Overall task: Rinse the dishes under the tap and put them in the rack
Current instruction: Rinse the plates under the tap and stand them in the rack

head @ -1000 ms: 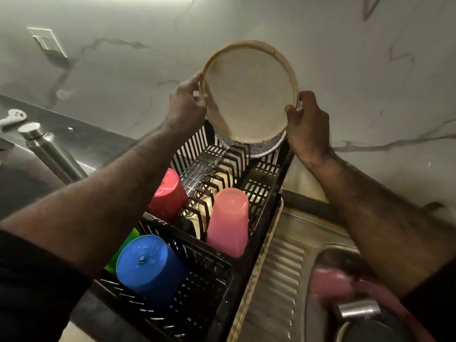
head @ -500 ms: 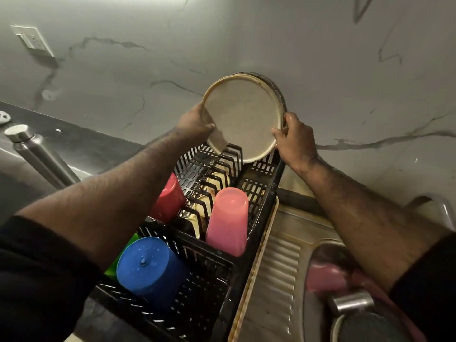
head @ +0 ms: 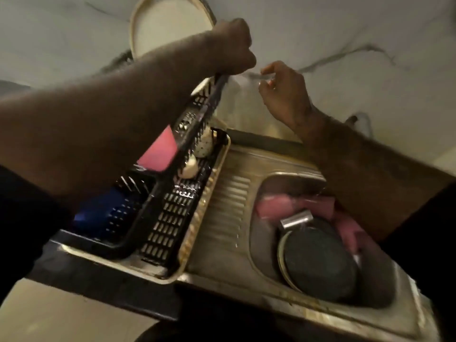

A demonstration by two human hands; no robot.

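Fingers of the left hand (head: pixel 233 46) are curled tight at the right rim of the cream plate (head: pixel 167 28); the grip looks closed on that rim, though blur hides the exact contact. Plate stands on edge at the far end of the black rack (head: pixel 172 213), leaning toward the marble wall (head: pixel 345 33), its lower part hidden behind the left forearm. Rack sits in a tan drip tray (head: pixel 197 243) at the left of the steel drainboard (head: pixel 227 206). Inside the rack: a blue cup (head: pixel 103 211) at the near left corner, mostly dark and blurred; a pink cup (head: pixel 160 150) toward the middle, part covered by the forearm; pale cream pieces (head: pixel 195 156) in the side slot along the rack's right edge, too blurred to name. Right of the rack, ribbed drainboard, then the sink (head: pixel 261 243) basin at the right end of the worktop. In the basin: a dark round plate (head: pixel 320 262) with a pale rim lying tilted, a small steel cup (head: pixel 297 219) at its far edge, pink items (head: pixel 274 208) behind, blurred. Right hand (head: pixel 283 95) hangs above the drainboard's far edge, apart from the plate, fingers loosely bent and parted, holding nothing visible. Dark sleeves at both lower corners.
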